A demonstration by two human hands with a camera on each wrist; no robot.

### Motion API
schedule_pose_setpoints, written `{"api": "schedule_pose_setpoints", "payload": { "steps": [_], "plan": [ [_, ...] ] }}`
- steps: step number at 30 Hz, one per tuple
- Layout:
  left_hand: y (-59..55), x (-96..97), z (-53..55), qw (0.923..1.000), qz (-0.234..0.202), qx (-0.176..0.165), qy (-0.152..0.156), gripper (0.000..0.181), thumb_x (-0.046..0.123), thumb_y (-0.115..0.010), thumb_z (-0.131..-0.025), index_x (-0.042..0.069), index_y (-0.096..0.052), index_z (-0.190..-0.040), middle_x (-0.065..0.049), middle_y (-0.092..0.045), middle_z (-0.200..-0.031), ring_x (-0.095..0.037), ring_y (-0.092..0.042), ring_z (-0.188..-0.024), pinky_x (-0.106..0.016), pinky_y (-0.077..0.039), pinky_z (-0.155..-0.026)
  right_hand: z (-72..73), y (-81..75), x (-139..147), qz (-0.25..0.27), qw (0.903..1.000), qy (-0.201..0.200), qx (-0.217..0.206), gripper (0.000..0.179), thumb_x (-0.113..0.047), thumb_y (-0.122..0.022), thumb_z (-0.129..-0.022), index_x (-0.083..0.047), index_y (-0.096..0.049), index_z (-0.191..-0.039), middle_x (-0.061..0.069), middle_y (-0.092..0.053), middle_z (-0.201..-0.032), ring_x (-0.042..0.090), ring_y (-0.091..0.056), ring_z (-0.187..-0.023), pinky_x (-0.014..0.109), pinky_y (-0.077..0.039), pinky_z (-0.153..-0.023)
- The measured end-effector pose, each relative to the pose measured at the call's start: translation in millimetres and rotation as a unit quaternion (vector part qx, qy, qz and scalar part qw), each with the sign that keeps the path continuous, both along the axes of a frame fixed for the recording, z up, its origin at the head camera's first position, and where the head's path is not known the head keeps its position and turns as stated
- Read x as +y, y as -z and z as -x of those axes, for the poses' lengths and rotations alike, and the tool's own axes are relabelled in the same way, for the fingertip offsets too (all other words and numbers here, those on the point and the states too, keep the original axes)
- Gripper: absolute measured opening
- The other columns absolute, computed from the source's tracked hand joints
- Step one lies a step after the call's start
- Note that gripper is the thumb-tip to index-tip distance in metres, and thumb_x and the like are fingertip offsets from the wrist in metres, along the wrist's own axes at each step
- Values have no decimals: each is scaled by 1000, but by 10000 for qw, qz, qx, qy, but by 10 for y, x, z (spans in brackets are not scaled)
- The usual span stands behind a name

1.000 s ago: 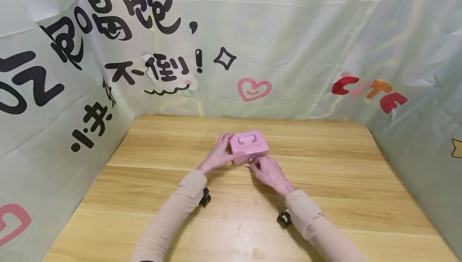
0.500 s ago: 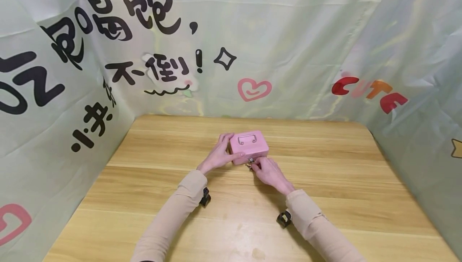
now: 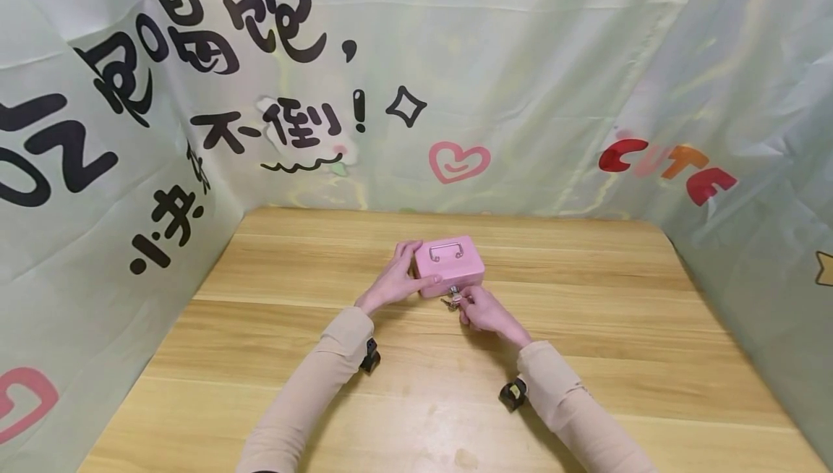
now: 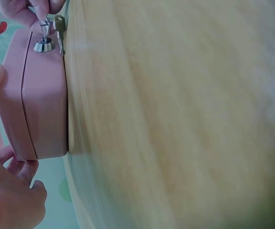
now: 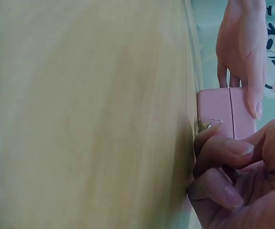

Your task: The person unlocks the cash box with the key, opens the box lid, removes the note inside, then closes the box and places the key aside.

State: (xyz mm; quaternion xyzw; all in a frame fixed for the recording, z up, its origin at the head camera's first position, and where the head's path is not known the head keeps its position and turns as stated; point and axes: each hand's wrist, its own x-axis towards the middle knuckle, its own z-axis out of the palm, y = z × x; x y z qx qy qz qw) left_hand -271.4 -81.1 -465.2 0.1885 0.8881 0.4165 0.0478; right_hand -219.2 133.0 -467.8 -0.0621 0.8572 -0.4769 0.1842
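A small pink cash box (image 3: 458, 270) with a wire handle (image 3: 445, 247) on its lid stands toward the back of the table. My left hand (image 3: 393, 283) holds it at its left end, thumb on the lid and the other fingers around the side. In the left wrist view a key (image 4: 45, 26) stands in the round silver lock (image 4: 44, 46) on the box's front. My right hand (image 3: 489, 312) pinches this key by its head. A second key (image 4: 59, 28) dangles beside it. The lid is closed, with a thin seam around the box.
The wooden table (image 3: 325, 256) reaches to printed cloth curtains (image 3: 540, 82) at the back and both sides. Black cameras (image 3: 513, 395) sit at both wrists, near the tabletop.
My right hand has shifted slightly toward me and turned at the lock, and the dangling key shows more clearly. My left hand and the box stay in place.
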Motion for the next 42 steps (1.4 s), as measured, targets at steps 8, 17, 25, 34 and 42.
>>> {"api": "schedule_pose_setpoints", "payload": {
  "steps": [8, 17, 25, 34, 42],
  "plan": [
    [7, -5, -4, 10000, -17, -37, 19, 90, 40, -74, -89, 6, -26, -157, -18, -29, -158, -39, -39, -145, -54, -33, -125, -3, -27, 11, 243, 9991, -1, -339, 19, -3, -34, -103, 5, -51, -99, -2, -47, -61, 5, -37, -43, 14, -30, -38],
    [9, 3, -2, 9999, -44, -74, 65, 90, 38, -74, -90, 4, -26, -157, -18, -29, -159, -39, -39, -145, -53, -33, -125, -4, -16, 141, -63, 9992, 387, 14, 18, -8, -45, -103, 6, -57, -105, 1, -54, -62, 6, -40, -42, 15, -33, -38],
    [5, -24, 20, 9997, -56, -184, 173, 92, 37, -76, -89, 7, -25, -159, -16, -27, -161, -38, -36, -147, -55, -30, -125, 51, -65, 344, -371, 9903, 902, 993, 23, -15, -70, -91, 2, -57, -100, 8, -62, -83, 14, -56, -70, 21, -49, -58],
    [-2, -107, 60, 9992, -128, -231, 307, 94, 36, -77, -87, 6, -24, -159, -14, -26, -164, -38, -37, -147, -59, -32, -123, 162, -48, 412, 712, 9902, 492, 1095, 69, -6, -76, -85, 8, -32, -136, 32, -46, -141, 47, -50, -130, 54, -46, -115],
    [-5, -155, 84, 9981, -338, -325, 411, 92, 29, -79, -86, 6, -26, -159, -14, -29, -162, -36, -34, -149, -60, -30, -124, 299, -39, 429, 1687, 9829, -119, 723, 86, 7, -73, -81, 1, -18, -148, 27, -13, -166, 47, -17, -154, 58, -18, -128]
  ]
}}
